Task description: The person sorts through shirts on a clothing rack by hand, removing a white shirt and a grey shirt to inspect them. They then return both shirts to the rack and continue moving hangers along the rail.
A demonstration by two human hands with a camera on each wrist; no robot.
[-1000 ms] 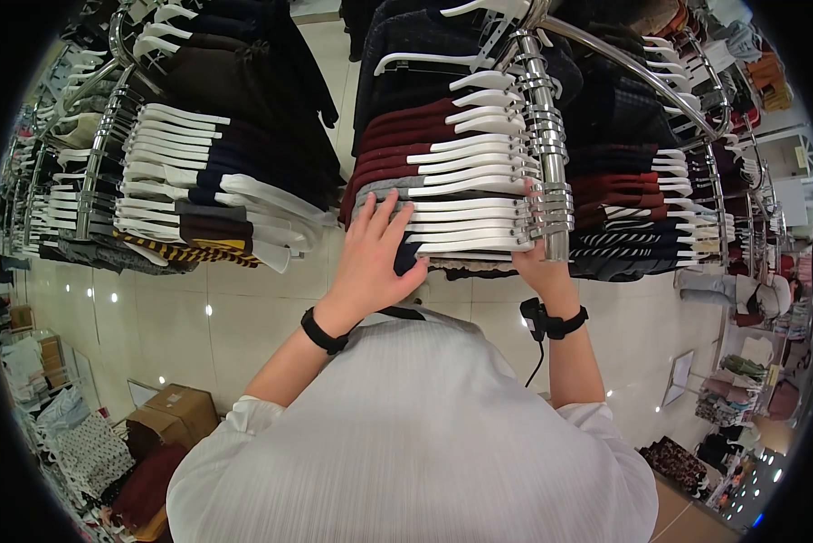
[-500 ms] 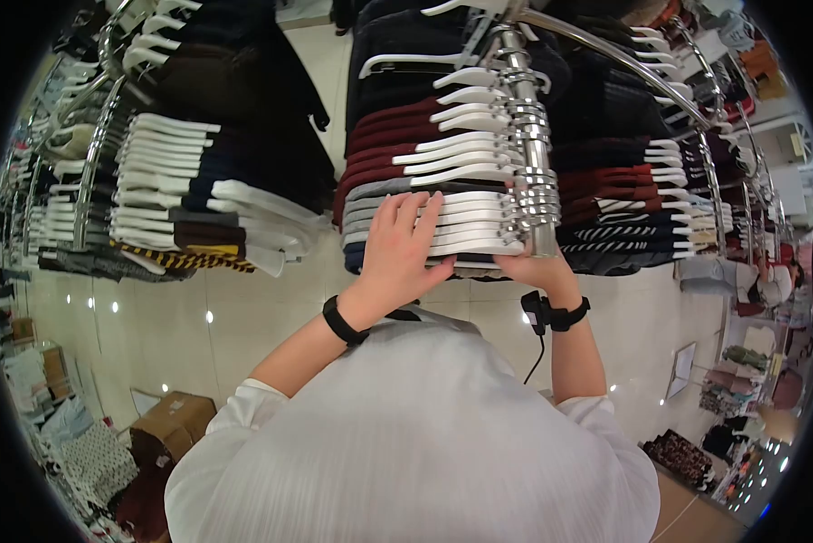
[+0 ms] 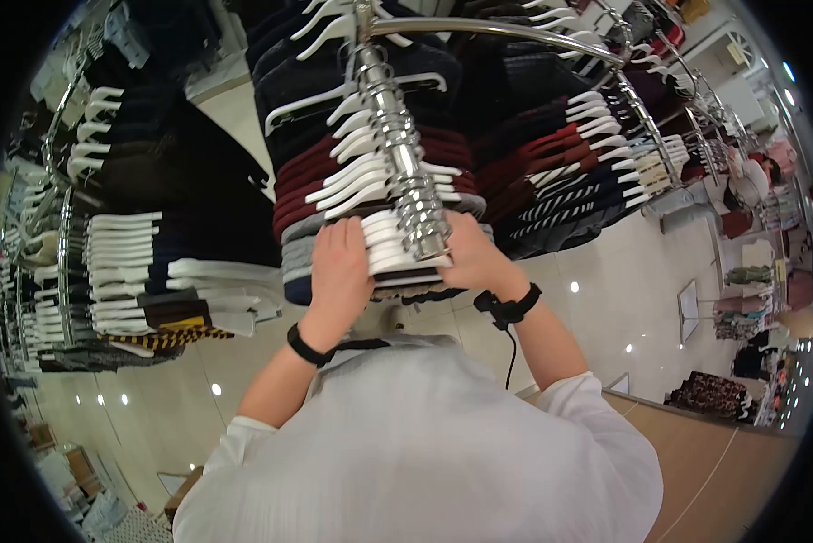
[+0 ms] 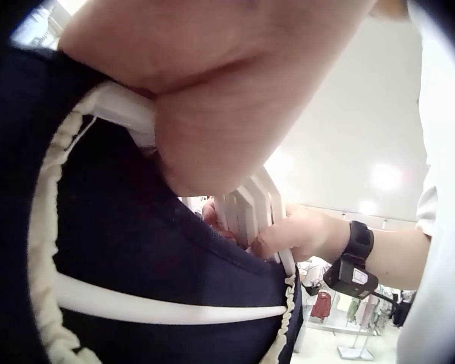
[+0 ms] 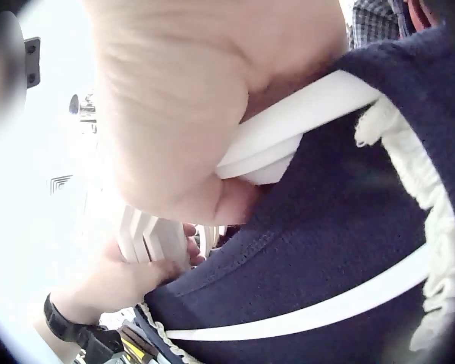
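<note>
Both hands hold a bunch of white clothes hangers (image 3: 386, 242) at the near end of a chrome rail (image 3: 404, 163). My left hand (image 3: 341, 264) grips their left shoulders, with the thumb curled under them. On the other side of the rail, my right hand (image 3: 474, 255) grips the right shoulders; its thumb (image 5: 182, 199) wraps round the hangers. A navy garment (image 4: 159, 220) with a cream ruffled edge hangs on the nearest hanger. Grey sweaters (image 3: 299, 249) hang behind it, partly covered by the left hand.
Farther along the rail hang maroon sweaters (image 3: 302, 185) and dark garments. To the left stands another rack with dark clothes (image 3: 189, 181) and a black-and-yellow striped garment (image 3: 166, 337). Striped tops (image 3: 560, 208) hang on the right. A pale tiled floor (image 3: 243, 380) shows between the racks.
The head view has turned, so the rail now sits further left. The right hand has come up from below the rail end to the hangers' right side. The left hand now grips their left side.
</note>
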